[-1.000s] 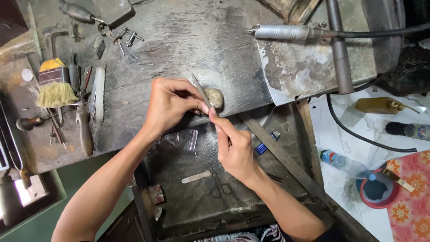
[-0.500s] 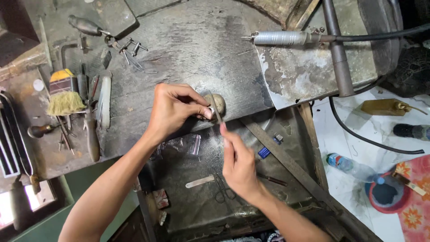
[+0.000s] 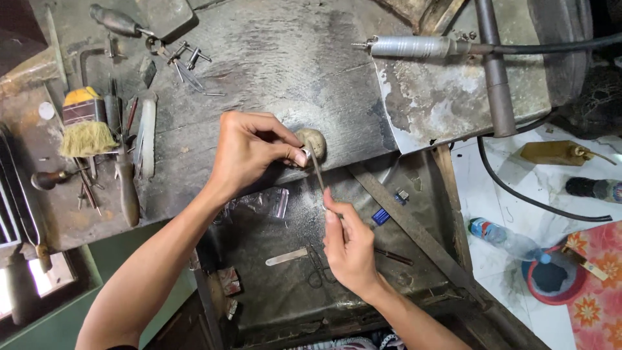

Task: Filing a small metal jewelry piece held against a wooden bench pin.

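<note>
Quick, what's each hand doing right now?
Left hand: closed, pinching a small silver ring against the bench.
Right hand: closed on a thin metal file.

Worn workbench [image 3: 272, 58]: yellow-handled brush [image 3: 84, 126], rotary handpiece [image 3: 414, 46], black cable [image 3: 518, 194], flat file [image 3: 288, 257], plastic bottle [image 3: 502, 236] on floor.

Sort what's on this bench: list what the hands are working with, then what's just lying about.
In use:
left hand pinching a small ring at the bench peg
right hand holding a thin file against the ring

Lying about:
brush
rotary handpiece
flat file
scissors
plastic bottle
</note>
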